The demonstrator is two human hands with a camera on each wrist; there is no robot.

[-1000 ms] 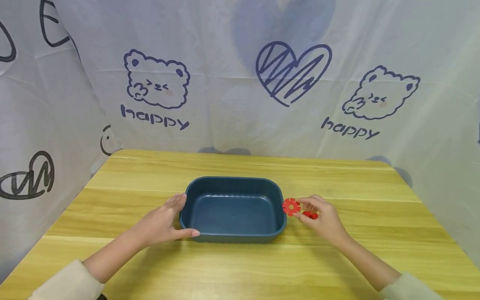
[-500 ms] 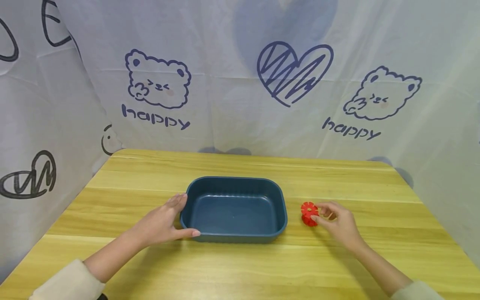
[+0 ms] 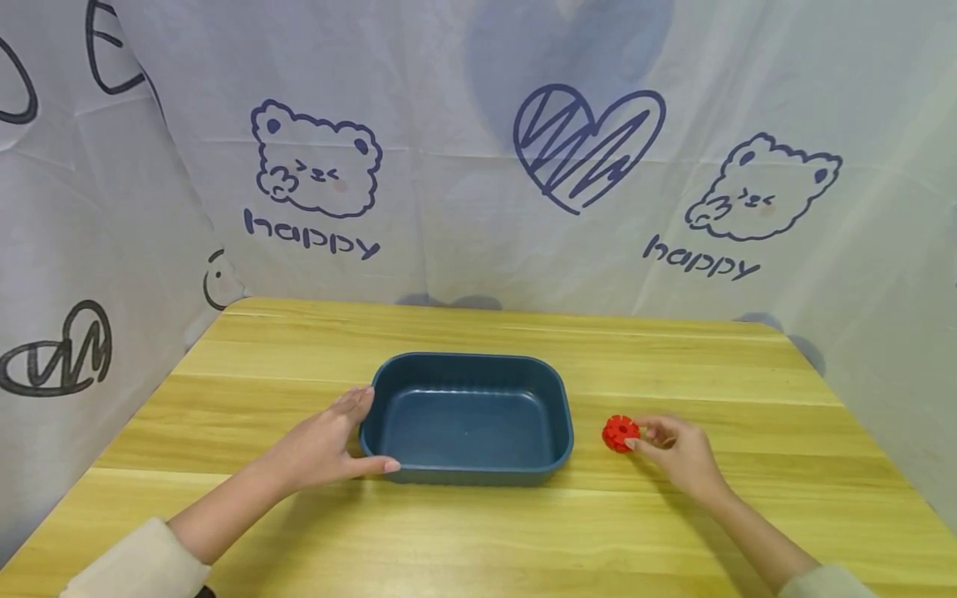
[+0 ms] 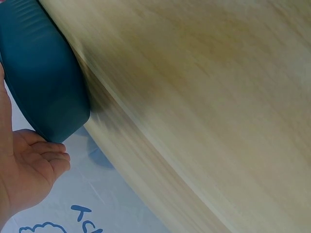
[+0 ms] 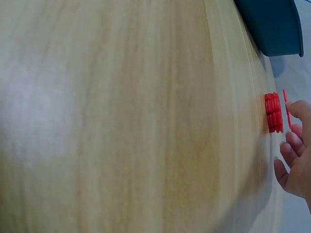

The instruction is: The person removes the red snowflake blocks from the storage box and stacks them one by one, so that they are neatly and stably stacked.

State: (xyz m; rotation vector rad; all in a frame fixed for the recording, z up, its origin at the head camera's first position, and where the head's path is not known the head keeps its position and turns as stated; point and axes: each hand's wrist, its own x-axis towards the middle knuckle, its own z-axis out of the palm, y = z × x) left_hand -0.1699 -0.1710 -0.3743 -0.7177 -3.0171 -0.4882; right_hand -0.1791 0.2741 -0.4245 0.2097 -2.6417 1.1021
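A dark blue rectangular plastic bin point(image 3: 467, 476) stands on the wooden table. My left hand point(image 3: 321, 448) rests against its left end, thumb along the near wall and fingers spread at the left side. The left wrist view shows those fingers touching a corner of the bin point(image 4: 48, 68). To the right of the bin, my right hand point(image 3: 686, 458) pinches a red notched plastic disc point(image 3: 622, 428) between thumb and fingertip. Just below it lies a stack of red notched discs point(image 5: 273, 114); a narrow gap separates the held disc point(image 5: 286, 108) from the stack in the right wrist view.
The light wooden table point(image 3: 478, 540) has its back edge close to a white curtain point(image 3: 449, 208) printed with bears, hearts and letters. More curtain hangs along the left and right sides.
My right hand has moved right, away from the bin's right wall, carrying the red disc to just above the stack and lowering it. The left hand and bin have stayed still.
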